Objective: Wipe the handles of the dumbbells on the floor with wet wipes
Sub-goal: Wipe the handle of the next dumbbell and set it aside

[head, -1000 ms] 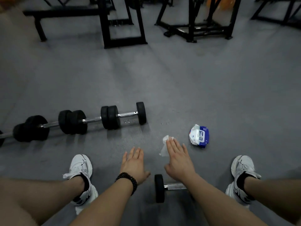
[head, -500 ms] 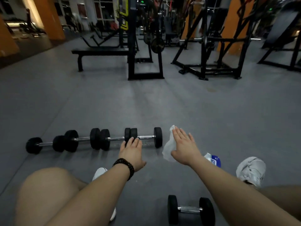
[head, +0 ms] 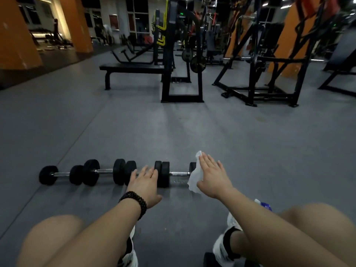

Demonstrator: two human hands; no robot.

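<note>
So the dumbbells are lined up end to end on the grey floor, running across the lower-middle of the frame from the left toward the centre. Looks like three in that row, chrome handles between black plates. The rightmost one's handle is the bare bit showing just left of the wet wipe.

The right hand is flat, fingers straight and together, reaching out with the wipe hanging under its thumb side. Can't tell exactly how the wipe is held, it may be tucked under the palm or thumb. The wipe overlaps the outer plate of that right-end dumbbell, not on the handle yet as far as I can see.

The left hand is also flat with fingers loosely spread, hovering in front of the plates mid-row. Can't tell if it's touching them.

My read: this is the approach step, wiping not started on this one. Next move needs the wipe wrapped round the chrome handle, with the left hand steadying the plates so it doesn't roll.

Further out: a wipes packet peeks out at lower right behind the arm, and a bench and racks sit in the upper half.
</note>
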